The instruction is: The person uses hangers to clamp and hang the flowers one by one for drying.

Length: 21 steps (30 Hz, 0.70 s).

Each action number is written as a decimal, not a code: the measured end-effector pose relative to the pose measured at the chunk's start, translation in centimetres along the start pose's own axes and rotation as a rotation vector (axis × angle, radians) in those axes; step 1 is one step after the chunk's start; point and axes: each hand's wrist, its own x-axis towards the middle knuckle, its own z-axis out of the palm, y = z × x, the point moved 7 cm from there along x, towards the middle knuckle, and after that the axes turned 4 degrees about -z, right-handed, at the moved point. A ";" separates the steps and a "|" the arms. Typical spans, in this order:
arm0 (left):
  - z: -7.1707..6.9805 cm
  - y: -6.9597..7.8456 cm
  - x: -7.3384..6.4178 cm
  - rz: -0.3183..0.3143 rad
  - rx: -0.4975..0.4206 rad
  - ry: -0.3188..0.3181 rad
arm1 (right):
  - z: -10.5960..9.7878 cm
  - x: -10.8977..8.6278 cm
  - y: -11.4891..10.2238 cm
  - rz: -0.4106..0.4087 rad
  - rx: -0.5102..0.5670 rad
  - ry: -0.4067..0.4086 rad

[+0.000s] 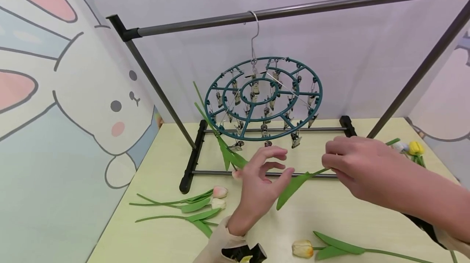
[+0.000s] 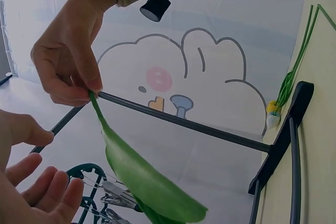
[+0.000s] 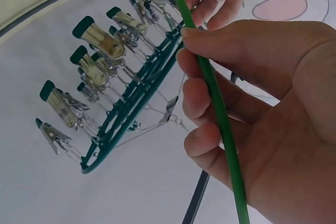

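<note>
My right hand [image 1: 361,169] pinches the green stem [image 3: 218,100] of an artificial tulip between thumb and fingers. The tulip's broad leaf [image 2: 147,174] points down toward my left hand; its flower head is hidden. My left hand [image 1: 262,185] is beside the leaf, fingers loosely bent and apart, holding nothing that I can see. Beyond both hands hangs a round green clip hanger [image 1: 251,110] with several metal clips [image 3: 100,38]. At the hanger's left edge, another tulip [image 1: 227,152] hangs with its stem slanting upward; part of it is behind my left hand.
The hanger hooks over the bar of a dark metal rack [image 1: 205,20]. Pink and white tulips [image 1: 198,201] lie at the left of the pale table [image 1: 147,165]. A cream-yellow tulip [image 1: 302,249] lies in front, and yellow and white ones [image 1: 416,148] lie at the right.
</note>
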 end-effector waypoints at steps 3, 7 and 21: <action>0.6 0.4 -0.1 0.020 -0.028 -0.046 | -0.1 0.7 -0.8 -0.042 -0.011 -0.001; 1.2 1.2 0.0 0.023 -0.056 -0.108 | -0.1 1.4 -1.7 -0.073 -0.031 -0.042; 2.0 0.9 0.2 -0.086 -0.003 -0.206 | 0.3 3.0 -2.7 -0.083 -0.058 -0.092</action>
